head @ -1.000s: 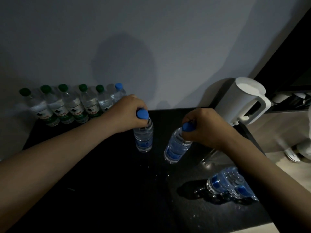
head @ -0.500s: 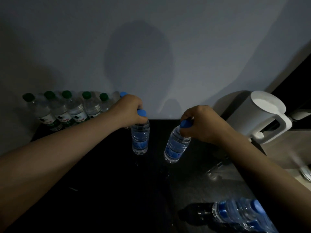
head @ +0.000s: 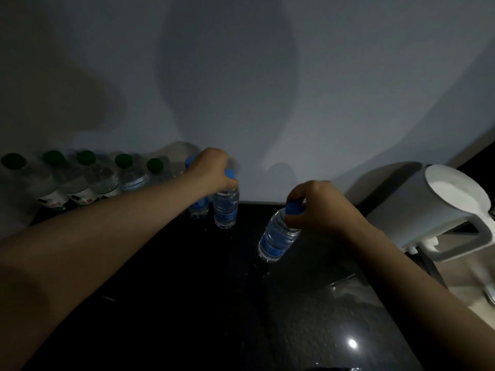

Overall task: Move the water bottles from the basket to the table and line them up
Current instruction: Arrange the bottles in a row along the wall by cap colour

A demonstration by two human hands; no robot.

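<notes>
My left hand grips the top of a blue-capped water bottle that stands upright near the wall, right beside another blue-capped bottle at the end of the row. My right hand holds a second blue-capped bottle by its cap and neck; it tilts, base toward the left, just above the black table. Several green-capped bottles stand in a line along the wall at the left. The basket is out of view.
A white electric kettle stands at the right end of the table against the wall. A few water drops lie on the black top near the bottles. A pale lower surface shows past the table's right edge.
My left hand has carried its bottle back and left, up against the end of the row. My right hand's bottle stays tilted in mid-table. The view has tipped up, so the lying bottles at lower right dropped out.
</notes>
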